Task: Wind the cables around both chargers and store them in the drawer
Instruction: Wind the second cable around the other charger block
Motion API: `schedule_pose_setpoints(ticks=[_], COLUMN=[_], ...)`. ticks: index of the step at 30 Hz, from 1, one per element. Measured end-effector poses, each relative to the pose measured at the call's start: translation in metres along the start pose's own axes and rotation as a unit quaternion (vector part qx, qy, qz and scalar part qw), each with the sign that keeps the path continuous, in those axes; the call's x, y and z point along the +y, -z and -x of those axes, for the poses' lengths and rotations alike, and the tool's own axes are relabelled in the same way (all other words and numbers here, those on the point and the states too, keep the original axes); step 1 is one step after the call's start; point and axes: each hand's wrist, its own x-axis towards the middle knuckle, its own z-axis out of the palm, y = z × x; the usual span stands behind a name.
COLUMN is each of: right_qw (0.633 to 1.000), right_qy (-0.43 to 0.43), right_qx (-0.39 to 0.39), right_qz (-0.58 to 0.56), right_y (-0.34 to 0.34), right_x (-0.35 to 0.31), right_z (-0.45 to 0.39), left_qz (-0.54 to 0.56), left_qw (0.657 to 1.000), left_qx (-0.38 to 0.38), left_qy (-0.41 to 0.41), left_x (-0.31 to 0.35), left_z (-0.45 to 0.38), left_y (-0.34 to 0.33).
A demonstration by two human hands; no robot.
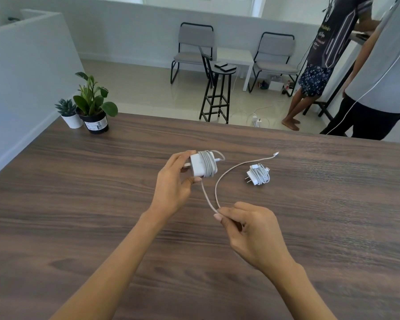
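A white square charger (200,166), partly cable-wrapped, is gripped by the left hand (173,183); its braided cable (219,181) is pinched by right hand (252,229) fingers above the woodgrain counter (79,204).

The larger white charger (200,166) is sitting between the left fingers (183,158), prongs pointing toward the palm, with several turns of white cable (231,169) lying around its body. The loose remainder is dropping below the thumb, bending at the right fingers (222,214) and arcing away to its free plug. The smaller charger (258,175) (already fully wrapped) is lying beyond the right fingers, well apart.
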Motion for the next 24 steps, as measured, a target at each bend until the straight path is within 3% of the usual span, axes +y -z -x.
schedule_pose_setpoints(ticks=[11, 16, 24], right_qw=[0.997, 0.987, 0.974], right_qy=[0.034, 0.033, -0.013], right_qx=[0.061, 0.099, 0.078], right_qz=[-0.019, -0.123, -0.212], right_y=[0.045, 0.048, 0.032], right_x=[0.003, 0.009, 0.026], right_z=[-0.053, -0.078, -0.097], left_qz=[0.044, 0.125, 0.167], left_qw=[0.996, 0.988, 0.979], left_qx=[-0.073, -0.092, -0.119], left_qy=[-0.021, 0.009, -0.007], left_x=[-0.003, 0.017, 0.042], left_z=[0.023, 0.035, 0.045], left_y=[0.000, 0.004, 0.014])
